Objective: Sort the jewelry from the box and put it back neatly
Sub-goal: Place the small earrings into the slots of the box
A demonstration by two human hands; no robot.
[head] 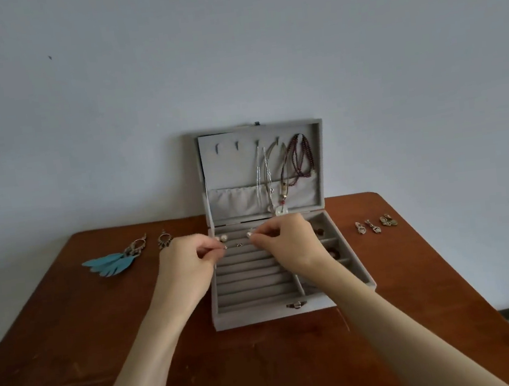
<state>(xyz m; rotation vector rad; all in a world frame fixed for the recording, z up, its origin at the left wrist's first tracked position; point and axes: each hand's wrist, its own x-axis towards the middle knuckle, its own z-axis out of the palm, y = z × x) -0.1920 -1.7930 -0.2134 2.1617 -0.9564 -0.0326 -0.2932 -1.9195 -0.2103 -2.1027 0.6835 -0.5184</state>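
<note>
Left grip: the left hand (187, 257) has thumb and forefinger pinched together over the ring rolls; something tiny seems to sit at the tips, but what it is I cannot tell.
Right grip: the right hand (284, 240) is pinched the same way, just across from the left; a small pale bit shows at its fingertips, too small to name.
Jewelry box (260, 314): open on the counter (266, 366), directly under both grips, its lid upright behind them.
Between the grips: a small ring (239, 244) tucked in a ring roll; pearl studs (221, 238) just beyond the left grip.
Lid hooks: silver chains (259, 173) and a dark beaded necklace (301, 155) hang above the right grip, already put away.
Left of the left grip: teal feather earrings (110, 263) and a dangling earring (163, 239), lying outside the box.
Right of the right grip: four small earrings (376, 225), well apart, also outside.
Progress: roughly midway by my reading; necklaces and a few small pieces are placed, the earrings on both sides remain.
</note>
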